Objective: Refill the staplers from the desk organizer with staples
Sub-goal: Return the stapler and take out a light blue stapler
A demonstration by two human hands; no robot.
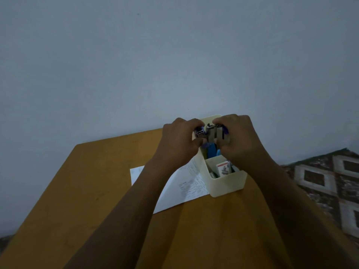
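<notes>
Stapler [213, 133], purple with its metal channel exposed, is held over the cream desk organizer [225, 184] at the far edge of the wooden table [93, 181]. Both arms reach forward. The left hand [179, 140] pinches one end and the right hand [240, 139] curls round the other. A staple box [223, 167] stands in the organizer's near compartment.

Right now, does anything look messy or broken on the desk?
Nothing looks broken or spilled. Only the paper sheets lie crooked on the desk, beside the organizer. The left hand and right hand hold the stapler open, which fits refilling.
</notes>
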